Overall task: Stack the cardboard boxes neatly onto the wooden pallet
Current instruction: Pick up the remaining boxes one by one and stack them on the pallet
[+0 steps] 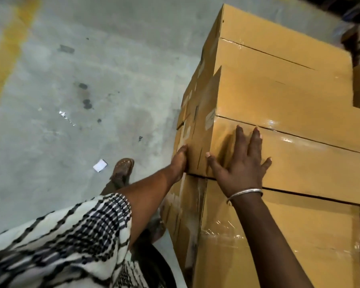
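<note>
Resting on a lower carton point(279, 242) at stack corner, the top cardboard box point(295, 161) is pressed by 2 flat, unclenched hands: right hand point(240, 163) on its face, left hand point(180, 163) on its 9 o'clock end. Long axis runs 9-to-3 o'clock.

The stack of cardboard boxes point(279, 113) runs off the right and bottom edges, so its full width and whatever it stands on are hidden. Beyond the stack's far right corner, dark objects point(355, 38) are too blurred to identify. The left hand point(180, 163) lies against the stack's side face, its fingers mostly unseen.
</note>
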{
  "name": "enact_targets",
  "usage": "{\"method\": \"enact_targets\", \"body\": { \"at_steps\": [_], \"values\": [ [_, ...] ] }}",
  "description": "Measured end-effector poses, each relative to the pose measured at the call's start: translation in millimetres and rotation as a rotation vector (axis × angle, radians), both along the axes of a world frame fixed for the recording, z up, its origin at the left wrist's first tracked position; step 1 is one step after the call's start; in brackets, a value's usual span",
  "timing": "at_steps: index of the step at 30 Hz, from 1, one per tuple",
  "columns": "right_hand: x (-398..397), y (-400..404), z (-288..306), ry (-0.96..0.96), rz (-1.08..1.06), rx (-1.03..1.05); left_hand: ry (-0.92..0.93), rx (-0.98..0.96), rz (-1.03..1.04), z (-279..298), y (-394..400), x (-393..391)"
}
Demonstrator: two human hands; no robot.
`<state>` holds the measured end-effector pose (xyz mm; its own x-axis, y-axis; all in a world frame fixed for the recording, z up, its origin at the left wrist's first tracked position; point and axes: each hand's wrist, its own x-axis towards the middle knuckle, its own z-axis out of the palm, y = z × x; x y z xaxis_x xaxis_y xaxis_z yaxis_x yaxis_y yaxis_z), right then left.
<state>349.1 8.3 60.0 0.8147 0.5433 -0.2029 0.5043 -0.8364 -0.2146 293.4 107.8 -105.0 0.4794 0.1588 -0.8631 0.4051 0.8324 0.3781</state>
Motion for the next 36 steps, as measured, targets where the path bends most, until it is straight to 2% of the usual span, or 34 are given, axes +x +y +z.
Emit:
{"method": "enact_targets", "body": {
  "at_steps": [5, 11, 15, 18, 22, 25, 27, 31, 36],
  "values": [
    [9, 27, -12, 0.056, -0.178, -0.088, 0.011, -0.08, -0.134, -31, 22, 23],
    [19, 42, -16, 0.053, -0.318, -0.168, 0.07, -0.248, -0.122, -34, 11, 43],
    [14, 49, -27, 0.018, -0.327, -0.269, 0.109, -0.284, -0.149, -37, 18, 51],
    [12, 54, -32, 0.006, -0.371, -0.273, 0.11, -0.234, -0.239, -37, 30, 54],
    [10, 57, -30, 0.018, -0.399, -0.276, 0.026, -0.174, -0.468, -21, 58, 55],
    [12, 63, -24, 0.032, -0.433, -0.259, -0.013, -0.106, -0.514, 4, 86, 59],
    [19, 73, -15, -0.004, -0.496, -0.211, 0.015, -0.041, -0.531, -5, 98, 67],
    [46, 106, 1, -0.116, -0.543, -0.1, 0.045, 0.011, -0.414, -1, 133, 90],
    [104, 159, 5, -0.152, -0.314, 0.024, 0.01, 0.059, -0.32, -9, 172, 135]
  ]
}}
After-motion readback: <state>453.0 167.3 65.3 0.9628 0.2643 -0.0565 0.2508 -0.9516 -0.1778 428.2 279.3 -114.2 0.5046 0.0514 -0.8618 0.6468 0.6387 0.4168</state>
